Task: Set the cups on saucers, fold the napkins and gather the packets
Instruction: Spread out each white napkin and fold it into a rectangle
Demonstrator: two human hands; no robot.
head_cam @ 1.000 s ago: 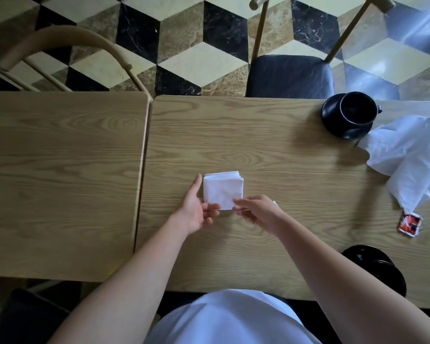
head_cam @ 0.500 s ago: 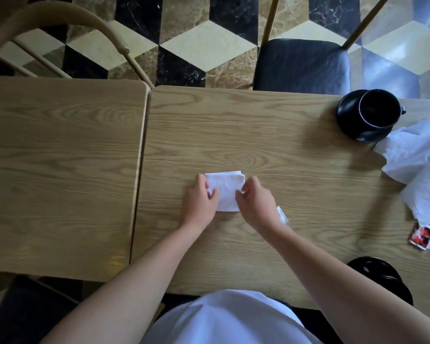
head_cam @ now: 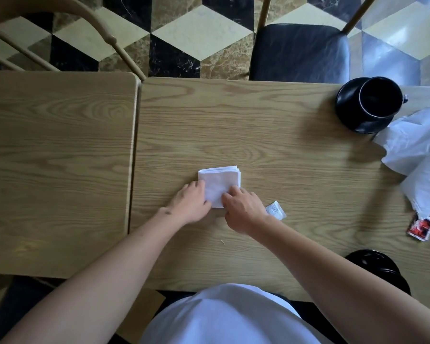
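Step in hand: pressing flat the folded napkin [head_cam: 219,182], which lies near the middle of the right-hand table [head_cam: 296,150], at about 12 o'clock from the person's body.
Left hand [head_cam: 190,203]: lies on the napkin's 8 o'clock corner, fingers laid fairly flat on the paper, pressing rather than clasping.
Right hand [head_cam: 243,207]: covers the 5 o'clock corner, fingers bent down onto the paper; whether any fingertip pinches an edge I cannot tell.
Doing it well: I would run the fingers outward toward the loose layered edges at 12 and 3 o'clock, since those edges look fanned (thin paper springs open), and keep one hand still as an anchor.
Left to do: crumpled napkins [head_cam: 417,150] at 3 o'clock remain unfolded; the white packet [head_cam: 275,210] and red packet [head_cam: 421,226] lie well apart.
Cup [head_cam: 380,100]: stands on its saucer [head_cam: 350,115] at 2 o'clock.
Hard to make out: the napkin's near edge is hidden under both hands; the dark round object [head_cam: 372,266] at 4 o'clock is partly behind the right forearm, so I cannot say whether it is cup or saucer; the packets' print is unreadable.
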